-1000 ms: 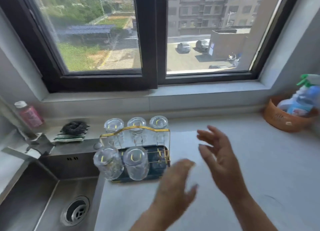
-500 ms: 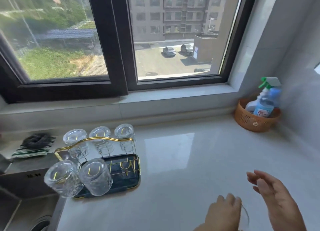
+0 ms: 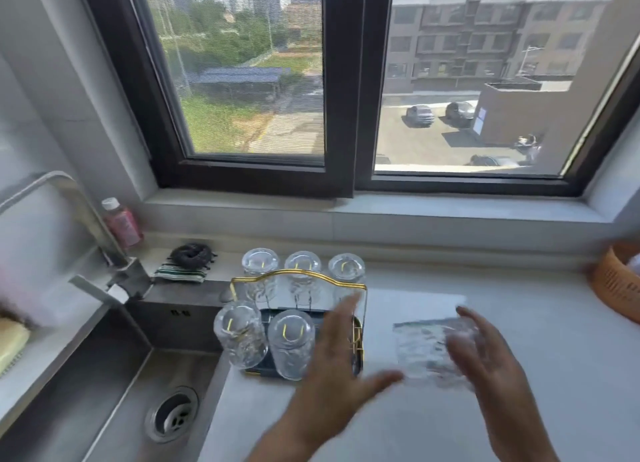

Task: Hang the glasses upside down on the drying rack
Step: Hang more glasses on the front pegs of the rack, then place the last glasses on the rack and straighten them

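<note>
A gold wire drying rack [image 3: 298, 273] on a dark tray stands on the counter beside the sink. Several clear glasses hang upside down on it: three in the back row [image 3: 303, 264] and two in front [image 3: 290, 340]. Its front right peg is hidden behind my left hand [image 3: 337, 357], which hovers there with fingers spread and holds nothing. Just right of the rack my right hand [image 3: 495, 375] grips one more clear glass [image 3: 429, 350], blurred by motion and lying sideways above the counter. My left thumb reaches toward that glass's lower corner.
A steel sink [image 3: 86, 385] with a drain [image 3: 172, 418] and a faucet [image 3: 114, 281] lies to the left. A pink bottle [image 3: 122, 223] and a black scrubber [image 3: 189, 253] on a striped cloth sit behind it. An orange basket [image 3: 616, 285] stands at the far right, under the window sill [image 3: 381, 208].
My view swung right, then back left to the rack. Both hands dropped low on the right, and they now come up beside the rack with a glass in my right hand.
</note>
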Demonstrator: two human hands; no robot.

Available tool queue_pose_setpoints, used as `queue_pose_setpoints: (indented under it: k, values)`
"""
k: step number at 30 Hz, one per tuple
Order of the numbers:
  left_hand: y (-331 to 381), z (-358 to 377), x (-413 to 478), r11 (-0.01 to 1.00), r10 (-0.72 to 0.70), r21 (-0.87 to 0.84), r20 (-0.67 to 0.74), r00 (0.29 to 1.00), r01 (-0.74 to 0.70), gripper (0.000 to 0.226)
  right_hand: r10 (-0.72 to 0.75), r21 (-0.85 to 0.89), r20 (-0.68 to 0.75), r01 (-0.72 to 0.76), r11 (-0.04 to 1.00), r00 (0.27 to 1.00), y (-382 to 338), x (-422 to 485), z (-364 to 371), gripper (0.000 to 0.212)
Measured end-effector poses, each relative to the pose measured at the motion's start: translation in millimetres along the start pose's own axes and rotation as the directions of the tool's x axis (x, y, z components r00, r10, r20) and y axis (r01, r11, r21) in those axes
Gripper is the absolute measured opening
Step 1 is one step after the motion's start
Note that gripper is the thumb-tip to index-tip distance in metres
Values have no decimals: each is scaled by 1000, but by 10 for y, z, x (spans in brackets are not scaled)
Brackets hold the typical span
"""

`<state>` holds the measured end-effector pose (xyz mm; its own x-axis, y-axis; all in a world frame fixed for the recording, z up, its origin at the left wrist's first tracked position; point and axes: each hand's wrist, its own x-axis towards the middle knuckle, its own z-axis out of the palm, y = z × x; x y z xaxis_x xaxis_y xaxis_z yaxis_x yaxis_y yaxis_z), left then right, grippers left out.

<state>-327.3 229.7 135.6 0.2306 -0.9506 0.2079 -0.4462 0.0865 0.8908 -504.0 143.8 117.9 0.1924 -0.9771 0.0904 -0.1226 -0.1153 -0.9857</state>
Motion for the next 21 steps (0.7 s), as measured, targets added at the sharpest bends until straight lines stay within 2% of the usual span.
queue_pose_setpoints:
  k: [1, 3, 5, 8, 12, 17, 19, 21]
  values:
    - [-122, -290, -1, 998, -12, 52, -107, 994, 18, 76, -59, -104, 0, 59, 993, 998, -53, 84, 124, 54]
    - [-444, -734, -24, 966, -33, 234, -317, 948, 112, 68, -172, -378, 90, 193, 905, 981, -167, 184, 377, 69]
    - [-724, -1048, -59, 919, -116, 299, -421, 899, 259, 72, -229, -552, 182, 292, 781, 956, -209, 242, 625, 72]
    - [-964, -1280, -91, 880, -230, 319, -360, 904, 351, 85, -233, -687, 300, 379, 620, 925, -168, 304, 930, 74]
    - [-1154, -1237, -16, 879, -226, 364, -248, 942, 307, 103, -121, -795, 391, 400, 455, 913, 37, 315, 1206, 75]
    - [-1264, -1136, 178, 891, -298, 308, -163, 941, 335, 108, -68, -819, 391, 381, 429, 918, 290, 320, 1294, 82]
    - [-1296, -1116, 220, 874, -305, 334, -188, 934, 352, 102, -79, -821, 381, 376, 430, 921, 344, 315, 1296, 85]
    - [-1339, -1101, 224, 876, -300, 320, -223, 928, 360, 94, -102, -798, 370, 372, 474, 924, 389, 304, 1280, 88]
